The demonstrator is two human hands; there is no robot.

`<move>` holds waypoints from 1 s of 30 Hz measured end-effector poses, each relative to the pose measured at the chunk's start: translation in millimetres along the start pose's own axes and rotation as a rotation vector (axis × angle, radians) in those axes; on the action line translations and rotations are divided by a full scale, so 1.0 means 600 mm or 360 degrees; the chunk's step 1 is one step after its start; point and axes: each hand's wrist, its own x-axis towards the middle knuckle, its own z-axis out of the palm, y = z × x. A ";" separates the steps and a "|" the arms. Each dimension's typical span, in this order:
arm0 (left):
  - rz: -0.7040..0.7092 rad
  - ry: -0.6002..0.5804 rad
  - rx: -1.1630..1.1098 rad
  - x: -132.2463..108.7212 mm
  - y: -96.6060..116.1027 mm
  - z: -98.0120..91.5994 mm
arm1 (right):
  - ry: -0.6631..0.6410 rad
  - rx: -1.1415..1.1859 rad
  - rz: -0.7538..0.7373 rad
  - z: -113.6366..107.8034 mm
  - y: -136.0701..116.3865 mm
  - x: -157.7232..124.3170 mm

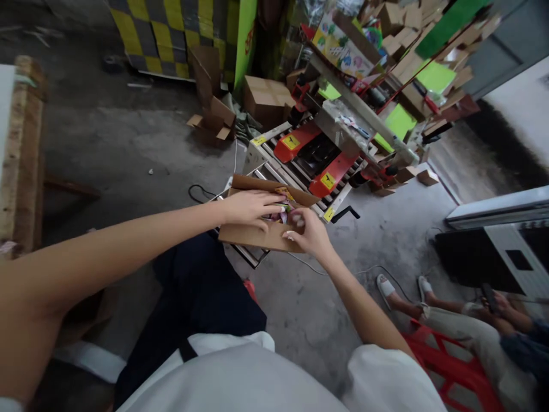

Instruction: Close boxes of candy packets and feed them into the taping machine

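Note:
An open brown cardboard box (253,234) sits on the near end of a roller conveyor (274,166). My left hand (251,205) lies flat over the box opening, fingers stretched out on the colourful packets (281,213) inside. My right hand (306,229) rests at the box's right side with fingers curled on the near flap and the contents; what it grips is hidden. The box's far flaps (274,187) stand open.
Beyond the box stands a carton-sealing machine with red guards (309,154). A rack (386,68) piled with cardboard boxes and green sheets leans behind it. Loose cartons (214,117) lie on the concrete floor. Another person sits at the lower right on a red chair (446,355).

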 end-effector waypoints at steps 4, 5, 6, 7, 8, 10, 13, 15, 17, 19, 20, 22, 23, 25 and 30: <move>-0.0231 0.0321 0.0489 -0.023 0.035 0.015 | 0.0300 -0.0193 -0.0316 0.008 -0.017 0.025; -0.0365 0.0372 0.0566 -0.026 0.046 0.019 | 0.0280 -0.0241 -0.0306 0.011 -0.022 0.038; -0.0512 0.0406 0.0620 -0.028 0.057 0.023 | 0.0229 -0.0319 -0.0273 0.014 -0.027 0.051; -0.0664 0.0430 0.0649 -0.028 0.068 0.028 | 0.0149 -0.0424 -0.0229 0.016 -0.033 0.064; -0.0814 0.0446 0.0655 -0.027 0.078 0.033 | 0.0055 -0.0544 -0.0183 0.016 -0.040 0.076; -0.1049 0.0472 0.0622 -0.021 0.096 0.044 | -0.0159 -0.0780 -0.0141 0.015 -0.054 0.094; -0.1073 0.0450 0.0532 -0.013 0.113 0.059 | -0.0460 -0.1015 -0.0234 0.016 -0.073 0.114; -0.0985 0.0408 0.0479 -0.010 0.117 0.065 | -0.0570 -0.1113 -0.0273 0.023 -0.084 0.126; -0.0932 0.0387 0.0436 -0.008 0.117 0.068 | -0.0618 -0.1161 -0.0264 0.034 -0.091 0.138; -0.0903 0.0390 0.0405 -0.007 0.114 0.069 | -0.0635 -0.1163 -0.0256 0.042 -0.095 0.145; -0.0891 0.0390 0.0391 -0.007 0.112 0.069 | -0.0633 -0.1157 -0.0261 0.044 -0.096 0.146; -0.0881 0.0388 0.0371 -0.007 0.108 0.068 | -0.0622 -0.1146 -0.0279 0.043 -0.097 0.139; -0.0878 0.0383 0.0364 -0.007 0.107 0.068 | -0.0616 -0.1144 -0.0285 0.039 -0.096 0.131; -0.0868 0.0364 0.0347 -0.007 0.105 0.068 | -0.0634 -0.1078 -0.0319 0.027 -0.094 0.111; -0.0907 0.0426 0.0302 -0.009 0.112 0.069 | -0.0347 -0.0547 -0.0473 -0.028 -0.102 0.087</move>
